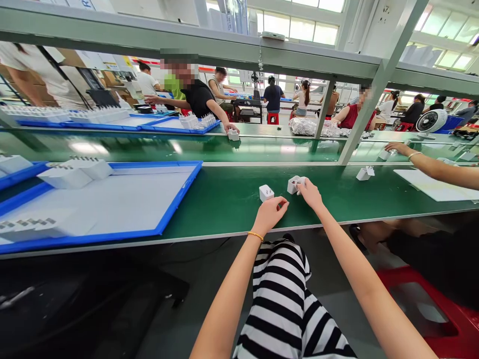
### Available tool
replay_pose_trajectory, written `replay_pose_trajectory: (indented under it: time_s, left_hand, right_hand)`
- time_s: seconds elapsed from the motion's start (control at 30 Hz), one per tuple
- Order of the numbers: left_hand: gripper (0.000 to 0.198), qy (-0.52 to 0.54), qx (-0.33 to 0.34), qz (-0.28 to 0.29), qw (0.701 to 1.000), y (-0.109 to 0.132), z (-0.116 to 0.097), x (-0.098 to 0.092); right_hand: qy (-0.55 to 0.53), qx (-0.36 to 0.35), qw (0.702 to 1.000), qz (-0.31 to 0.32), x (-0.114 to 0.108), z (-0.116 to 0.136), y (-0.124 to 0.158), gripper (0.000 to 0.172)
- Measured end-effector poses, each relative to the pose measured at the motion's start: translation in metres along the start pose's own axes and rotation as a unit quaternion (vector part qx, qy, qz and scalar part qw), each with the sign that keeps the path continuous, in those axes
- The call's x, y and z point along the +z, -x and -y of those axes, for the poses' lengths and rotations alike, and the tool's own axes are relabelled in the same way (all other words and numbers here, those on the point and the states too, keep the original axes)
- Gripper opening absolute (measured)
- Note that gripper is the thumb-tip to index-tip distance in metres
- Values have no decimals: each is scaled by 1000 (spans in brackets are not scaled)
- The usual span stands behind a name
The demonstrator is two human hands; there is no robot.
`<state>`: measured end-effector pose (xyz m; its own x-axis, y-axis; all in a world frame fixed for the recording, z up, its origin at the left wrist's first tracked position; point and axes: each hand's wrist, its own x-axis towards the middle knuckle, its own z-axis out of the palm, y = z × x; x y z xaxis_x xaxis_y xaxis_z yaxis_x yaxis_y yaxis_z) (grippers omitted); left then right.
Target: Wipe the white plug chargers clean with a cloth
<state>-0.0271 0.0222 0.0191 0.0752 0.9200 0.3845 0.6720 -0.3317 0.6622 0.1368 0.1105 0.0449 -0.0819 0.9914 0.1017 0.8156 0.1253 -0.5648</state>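
Observation:
A white plug charger [266, 192] stands on the green bench with its metal prongs showing. My left hand [272, 213] is just in front of it, thumb and fingertips drawn together; whatever they may hold is too small to make out. To the right, a white charger housing [293, 184] has its open end toward me, with small dark and reddish parts inside. My right hand [310, 193] has its fingers closed at the housing's right side, where a small white piece shows by the fingertips. The fingers partly cover the housing.
A blue-rimmed tray [182, 197] with white chargers lies to my left. Another white charger [365, 173] stands right, near a white board [441, 185] and a co-worker's hand [398, 148]. Across the belt, another person's hand [230, 127] touches white blocks. A metal post [364, 117] rises ahead.

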Motion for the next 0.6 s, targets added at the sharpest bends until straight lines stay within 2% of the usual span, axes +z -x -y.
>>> replay_pose_trajectory:
  time_s: [0.1,0.27,0.43,0.6]
  left_hand:
    - [19,-3,-3,3,1000,0,1,0]
    - [20,-4,-7,2,1000,-1,3,0]
    - [18,37,-28,-12,999,-2,7,2]
    - [29,83,-48,-6,995,-2,10,5]
  right_hand:
    - [-32,4,999,12,1,-4,-4,30]
    - [-22,14,1000,0,3,-3,-4,38]
    - [-71,-9,997,-16,9,-7,-7,33]
    - [-76,-39,995,-45,8,-10,-5,28]
